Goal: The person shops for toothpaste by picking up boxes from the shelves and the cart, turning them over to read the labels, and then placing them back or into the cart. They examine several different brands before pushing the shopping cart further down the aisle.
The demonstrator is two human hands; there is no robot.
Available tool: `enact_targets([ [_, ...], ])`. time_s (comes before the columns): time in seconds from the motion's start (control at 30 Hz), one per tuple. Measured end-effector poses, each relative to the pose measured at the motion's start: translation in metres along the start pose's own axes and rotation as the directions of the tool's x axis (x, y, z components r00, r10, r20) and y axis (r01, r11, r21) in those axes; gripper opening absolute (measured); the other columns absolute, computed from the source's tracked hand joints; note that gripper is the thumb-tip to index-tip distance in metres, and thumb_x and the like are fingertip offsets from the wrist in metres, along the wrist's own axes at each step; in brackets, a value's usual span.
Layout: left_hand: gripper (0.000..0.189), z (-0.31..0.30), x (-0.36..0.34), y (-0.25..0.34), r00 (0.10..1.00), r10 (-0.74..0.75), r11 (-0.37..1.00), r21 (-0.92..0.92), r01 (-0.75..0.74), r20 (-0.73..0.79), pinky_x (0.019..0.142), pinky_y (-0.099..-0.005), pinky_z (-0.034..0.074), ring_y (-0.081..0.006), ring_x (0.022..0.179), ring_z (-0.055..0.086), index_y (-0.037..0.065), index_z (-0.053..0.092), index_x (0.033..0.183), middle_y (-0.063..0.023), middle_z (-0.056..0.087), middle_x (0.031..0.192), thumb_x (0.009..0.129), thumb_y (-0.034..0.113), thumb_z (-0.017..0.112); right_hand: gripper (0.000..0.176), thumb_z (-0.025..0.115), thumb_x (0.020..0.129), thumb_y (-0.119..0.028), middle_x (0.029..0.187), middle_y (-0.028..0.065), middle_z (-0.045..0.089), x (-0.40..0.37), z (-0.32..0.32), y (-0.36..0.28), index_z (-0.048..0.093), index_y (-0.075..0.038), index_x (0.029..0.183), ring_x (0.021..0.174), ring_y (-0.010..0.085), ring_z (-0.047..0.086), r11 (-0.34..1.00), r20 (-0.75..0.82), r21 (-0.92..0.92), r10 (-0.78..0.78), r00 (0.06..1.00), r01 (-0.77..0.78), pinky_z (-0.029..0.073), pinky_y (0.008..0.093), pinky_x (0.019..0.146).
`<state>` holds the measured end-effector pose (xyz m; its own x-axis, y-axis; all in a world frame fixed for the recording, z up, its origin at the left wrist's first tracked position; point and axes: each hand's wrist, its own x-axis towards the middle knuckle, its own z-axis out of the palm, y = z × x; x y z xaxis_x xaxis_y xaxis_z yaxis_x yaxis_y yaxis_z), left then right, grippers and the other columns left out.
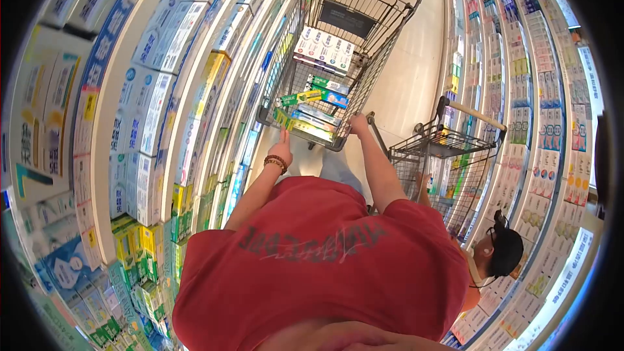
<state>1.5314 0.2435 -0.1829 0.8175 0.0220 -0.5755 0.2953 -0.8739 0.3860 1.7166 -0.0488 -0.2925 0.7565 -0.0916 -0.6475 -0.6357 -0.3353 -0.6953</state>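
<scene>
My left hand (282, 149), with a beaded bracelet at the wrist, holds a green-and-yellow toothpaste box (282, 118) at the near left corner of a wire shopping cart (385, 58). My right hand (359, 125) is closed on the cart's near right edge. Inside the cart lie several loose toothpaste boxes, among them a green-and-yellow box (300, 97) lying at a slant and a blue box (335, 98). Behind them stands a row of white boxes (325, 49) with coloured dots.
Shelves packed with boxed toothpaste (140, 110) run close along my left. More stocked shelves (520, 91) line the right side. A second cart (455, 146) stands to my right, with a person in a black cap (507, 250) beside it. Pale floor (416, 39) shows between.
</scene>
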Motion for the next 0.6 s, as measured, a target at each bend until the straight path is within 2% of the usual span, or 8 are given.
enact_targets([
  [0.13, 0.085, -0.028, 0.057, 0.031, 0.999, -0.052, 0.998, -0.039, 0.052, 0.006, 0.085, -0.0464, 0.055, -0.0394, 0.1, 0.065, 0.001, 0.018, 0.156, -0.0113, 0.002, 0.167, 0.08, 0.004, 0.055, 0.025, 0.051, 0.089, -0.011, 0.076, 0.0215, 0.066, 0.026, -0.021, -0.068, 0.057, 0.005, 0.106, 0.058, 0.0311, 0.069, 0.984, 0.022, -0.164, -0.072, 0.997, 0.075, 0.058, 0.0435, 0.05],
  [0.17, 0.085, -0.045, 0.075, 0.039, 0.999, -0.049, 0.998, -0.048, 0.049, -0.006, 0.085, -0.0463, 0.055, -0.0395, 0.101, 0.065, 0.002, 0.018, 0.156, -0.0108, 0.002, 0.167, 0.08, 0.005, 0.055, 0.027, 0.052, 0.088, -0.014, 0.076, 0.0224, 0.067, 0.115, -0.012, -0.007, 0.06, 0.006, 0.104, 0.059, 0.031, 0.07, 0.905, -0.088, -0.349, -0.289, 0.953, 0.242, 0.058, 0.0421, 0.051],
  [0.3, 0.082, -0.063, 0.137, 0.071, 0.992, -0.121, 0.992, -0.025, 0.122, 0.024, 0.091, -0.0458, 0.054, -0.0395, 0.109, 0.063, 0.007, 0.022, 0.157, -0.0068, 0.004, 0.167, 0.081, 0.01, 0.054, 0.028, 0.05, 0.089, -0.015, 0.085, 0.0271, 0.069, 0.14, -0.03, -0.078, 0.062, 0.006, 0.103, 0.064, 0.0355, 0.072, 0.929, -0.093, -0.352, -0.156, 0.983, 0.115, 0.058, 0.043, 0.053],
  [0.37, 0.08, -0.085, 0.168, 0.088, 0.985, -0.165, 0.986, 0.006, 0.165, 0.058, 0.095, -0.0451, 0.052, -0.0392, 0.113, 0.062, 0.007, 0.023, 0.157, -0.0068, 0.004, 0.167, 0.082, 0.012, 0.053, 0.031, 0.054, 0.088, -0.017, 0.093, 0.0287, 0.069, 0.162, -0.04, -0.104, 0.059, 0.006, 0.108, 0.075, 0.0393, 0.072, 0.893, -0.072, -0.43, -0.178, 0.981, 0.131, 0.058, 0.0458, 0.067],
  [0.43, 0.079, -0.105, 0.198, 0.101, 0.989, -0.143, 0.99, -0.008, 0.143, 0.037, 0.097, -0.0447, 0.051, -0.0387, 0.115, 0.061, 0.006, 0.024, 0.156, -0.0073, 0.005, 0.167, 0.083, 0.012, 0.052, 0.036, 0.058, 0.087, -0.02, 0.098, 0.0293, 0.069, 0.195, -0.048, -0.126, 0.057, 0.007, 0.111, 0.083, 0.0413, 0.072, 0.849, -0.081, -0.511, -0.202, 0.976, 0.134, 0.058, 0.0471, 0.075],
  [0.53, 0.076, -0.125, 0.245, 0.114, 0.996, -0.088, 0.996, -0.031, 0.089, 0.023, 0.1, -0.0443, 0.049, -0.0374, 0.119, 0.059, 0.006, 0.028, 0.154, -0.0089, 0.011, 0.166, 0.083, 0.012, 0.053, 0.036, 0.058, 0.087, -0.02, 0.097, 0.0287, 0.07, 0.185, -0.083, -0.213, 0.056, 0.007, 0.112, 0.079, 0.0395, 0.073, 0.951, 0.026, -0.308, -0.026, 0.999, 0.033, 0.059, 0.0465, 0.071],
  [0.57, 0.075, -0.139, 0.261, 0.121, 0.996, -0.083, 0.997, -0.003, 0.083, 0.041, 0.1, -0.0441, 0.049, -0.0373, 0.119, 0.059, 0.005, 0.03, 0.154, -0.0098, 0.013, 0.166, 0.083, 0.012, 0.053, 0.037, 0.061, 0.087, -0.025, 0.097, 0.027, 0.071, 0.203, -0.088, -0.222, 0.064, 0.005, 0.109, 0.091, 0.0409, 0.071, 0.938, -0.02, -0.347, -0.033, 0.999, 0.024, 0.057, 0.0466, 0.078],
  [0.6, 0.073, -0.15, 0.276, 0.127, 0.995, -0.078, 0.997, 0.023, 0.076, 0.062, 0.1, -0.0439, 0.049, -0.0373, 0.12, 0.058, 0.005, 0.031, 0.153, -0.0107, 0.015, 0.165, 0.084, 0.012, 0.053, 0.036, 0.062, 0.087, -0.024, 0.097, 0.0263, 0.071, 0.224, -0.093, -0.228, 0.063, 0.004, 0.109, 0.09, 0.0402, 0.071, 0.912, -0.015, -0.405, -0.083, 0.996, 0.07, 0.057, 0.0455, 0.077],
])
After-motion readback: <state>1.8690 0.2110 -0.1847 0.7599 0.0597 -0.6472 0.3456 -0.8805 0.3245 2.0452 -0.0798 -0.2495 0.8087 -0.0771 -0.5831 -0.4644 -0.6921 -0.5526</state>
